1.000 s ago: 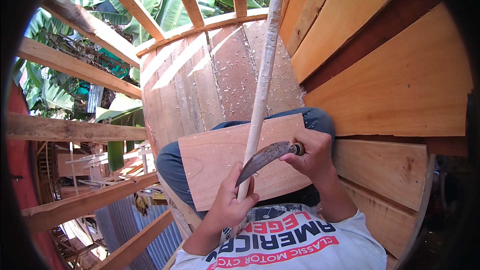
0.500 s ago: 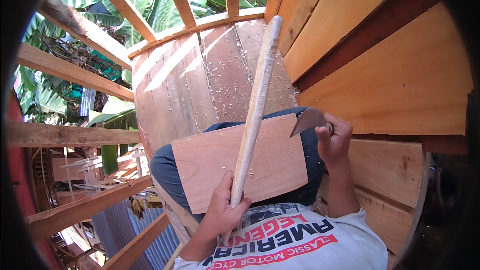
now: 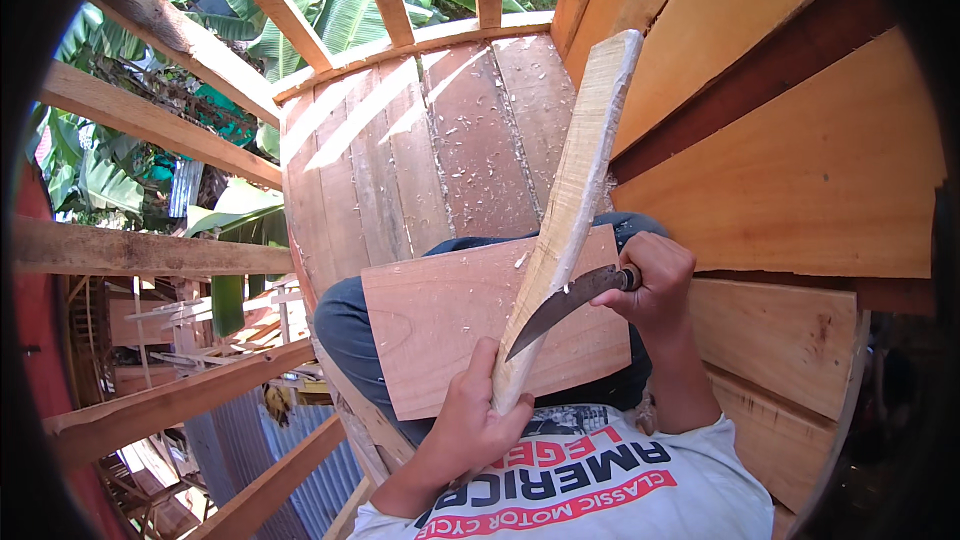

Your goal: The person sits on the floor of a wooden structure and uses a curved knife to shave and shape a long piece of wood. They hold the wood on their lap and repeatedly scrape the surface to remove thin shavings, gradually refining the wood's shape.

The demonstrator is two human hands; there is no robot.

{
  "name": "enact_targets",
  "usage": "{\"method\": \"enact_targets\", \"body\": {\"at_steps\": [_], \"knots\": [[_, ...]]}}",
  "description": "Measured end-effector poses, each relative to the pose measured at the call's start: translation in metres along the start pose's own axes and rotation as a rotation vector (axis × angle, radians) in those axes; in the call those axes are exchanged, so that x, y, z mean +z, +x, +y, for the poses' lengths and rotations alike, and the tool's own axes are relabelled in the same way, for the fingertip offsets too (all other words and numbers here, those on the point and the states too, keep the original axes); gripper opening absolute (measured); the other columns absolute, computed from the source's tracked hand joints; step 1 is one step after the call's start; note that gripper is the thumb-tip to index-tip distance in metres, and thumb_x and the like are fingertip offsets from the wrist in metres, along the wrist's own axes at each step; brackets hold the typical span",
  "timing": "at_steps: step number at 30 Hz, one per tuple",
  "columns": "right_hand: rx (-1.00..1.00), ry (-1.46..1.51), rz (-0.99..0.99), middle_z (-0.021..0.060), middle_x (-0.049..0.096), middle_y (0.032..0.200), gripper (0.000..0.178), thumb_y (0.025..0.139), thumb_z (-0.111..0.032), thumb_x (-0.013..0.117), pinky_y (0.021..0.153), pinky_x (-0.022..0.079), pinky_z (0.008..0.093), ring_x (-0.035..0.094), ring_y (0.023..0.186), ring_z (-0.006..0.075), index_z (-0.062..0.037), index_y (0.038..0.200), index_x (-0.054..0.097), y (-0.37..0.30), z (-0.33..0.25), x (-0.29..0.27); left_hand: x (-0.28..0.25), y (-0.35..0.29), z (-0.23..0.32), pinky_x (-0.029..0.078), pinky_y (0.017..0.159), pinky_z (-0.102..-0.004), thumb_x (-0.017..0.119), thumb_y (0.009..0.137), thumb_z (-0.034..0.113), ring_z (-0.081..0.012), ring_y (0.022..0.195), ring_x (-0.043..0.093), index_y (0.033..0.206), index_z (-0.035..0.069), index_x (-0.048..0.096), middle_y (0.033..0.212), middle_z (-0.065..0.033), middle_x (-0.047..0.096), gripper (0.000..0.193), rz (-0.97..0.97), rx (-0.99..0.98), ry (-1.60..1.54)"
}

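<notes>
My left hand (image 3: 474, 427) is closed round the lower end of a long, pale wooden stick (image 3: 578, 170), which tilts up and away to the right. A curved knife (image 3: 562, 314) with a dark blade and a short wooden handle is in my right hand (image 3: 655, 278), its fingers wrapped round the handle. The blade lies against the right edge of the stick, its tip pointing toward my left hand. Beneath the stick, a thin rectangular board (image 3: 425, 325) rests across my lap. A small white shaving sits by the blade.
Plank flooring (image 3: 400, 170) strewn with shavings spreads ahead. Wooden wall boards (image 3: 790, 170) rise on the right. Timber bars (image 3: 170, 130) edge the left and far sides, with banana leaves (image 3: 320, 15) and corrugated metal sheets (image 3: 300, 460) beyond.
My right hand has brought the knife left and down, from apart onto the stick. The stick has turned to show its broad face, and its top has shifted right.
</notes>
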State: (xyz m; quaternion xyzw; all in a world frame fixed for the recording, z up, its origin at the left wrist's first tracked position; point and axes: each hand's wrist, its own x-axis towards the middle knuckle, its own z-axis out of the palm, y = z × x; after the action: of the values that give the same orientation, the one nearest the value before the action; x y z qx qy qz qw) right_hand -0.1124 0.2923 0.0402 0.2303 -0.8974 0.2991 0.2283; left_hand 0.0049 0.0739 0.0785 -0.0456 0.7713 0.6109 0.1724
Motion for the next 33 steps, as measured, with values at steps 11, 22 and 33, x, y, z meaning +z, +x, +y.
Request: {"method": "enact_targets", "body": {"at_steps": [11,22,33], "knots": [[0.106,0.139,-0.191,0.0079,0.044,0.048,0.062,0.072,-0.064,0.068,0.04,0.037,0.0336,0.05,0.041,0.0253,-0.0084,0.053,0.046,-0.017,-0.028,0.026,-0.013,0.0,-0.023,0.044,0.059,-0.0323,0.062,0.075,0.004,-0.022,0.066,0.055,0.107,-0.001,0.042,0.074,-0.0165,0.053,0.038,0.028,-0.072,0.028],[0.031,0.15,-0.184,0.009,0.045,0.048,0.056,0.077,-0.057,0.068,0.04,0.037,0.0337,0.051,0.042,0.0262,-0.0073,0.057,0.051,-0.014,-0.028,0.022,-0.012,0.005,-0.007,0.045,0.066,-0.0327,0.061,0.075,0.003,-0.0218,0.072,0.056,0.113,-0.003,0.045,0.079,-0.0155,0.054,0.042,0.03,-0.15,-0.039],[0.121,0.282,-0.149,0.0086,0.043,0.048,0.055,0.077,-0.054,0.069,0.042,0.038,0.0341,0.05,0.042,0.0261,-0.007,0.057,0.048,-0.02,-0.019,0.032,-0.001,0.011,-0.018,0.036,0.057,-0.0238,0.064,0.071,-0.002,-0.0084,0.065,0.044,0.098,0.003,0.045,0.072,0.0,0.044,0.033,0.019,-0.055,-0.083]]}}
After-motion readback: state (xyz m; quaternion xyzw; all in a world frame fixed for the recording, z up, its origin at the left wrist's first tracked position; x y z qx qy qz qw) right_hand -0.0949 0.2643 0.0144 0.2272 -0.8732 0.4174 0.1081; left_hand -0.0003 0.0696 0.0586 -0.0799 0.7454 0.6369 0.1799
